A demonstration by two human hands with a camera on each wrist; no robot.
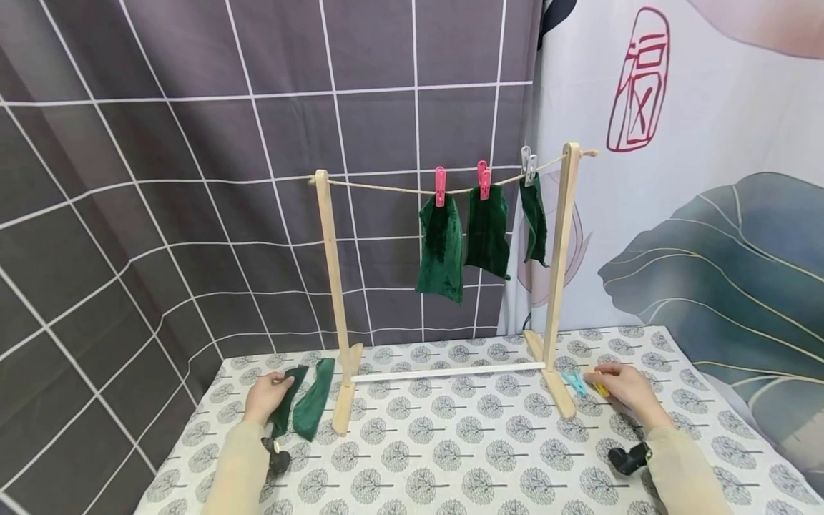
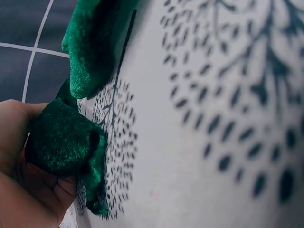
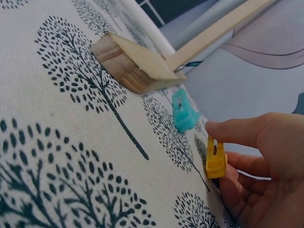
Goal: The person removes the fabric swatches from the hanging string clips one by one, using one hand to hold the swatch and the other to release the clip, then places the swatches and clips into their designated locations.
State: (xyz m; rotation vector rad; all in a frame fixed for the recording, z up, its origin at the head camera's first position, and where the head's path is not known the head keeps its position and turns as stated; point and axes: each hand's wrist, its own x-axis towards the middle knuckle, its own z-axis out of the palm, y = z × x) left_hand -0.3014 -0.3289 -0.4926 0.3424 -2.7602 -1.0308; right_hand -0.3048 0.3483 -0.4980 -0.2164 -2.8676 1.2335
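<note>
At the table's left, my left hand (image 1: 264,398) grips a dark green velvety cloth (image 2: 61,137), whose lower part hangs toward the tabletop. A second green cloth (image 1: 313,402) lies just right of it. Over on the right side, my right hand (image 1: 623,390) pinches a yellow clothespin (image 3: 216,159) between thumb and fingers. Close beside it a light blue clothespin (image 3: 183,111) lies on the tablecloth. Three green cloths hang from a cord (image 1: 380,187): two under pink clothespins (image 1: 440,187) and one, at the right, under grey-white clothespins (image 1: 530,168).
The cord runs between two wooden posts (image 1: 332,272) with flat wooden feet (image 3: 137,66). A white rod (image 1: 450,372) joins the posts low down. A tree-patterned cloth (image 1: 450,454) covers the table. Behind hang a dark grid curtain (image 1: 257,157) and a leaf-patterned one (image 1: 727,250).
</note>
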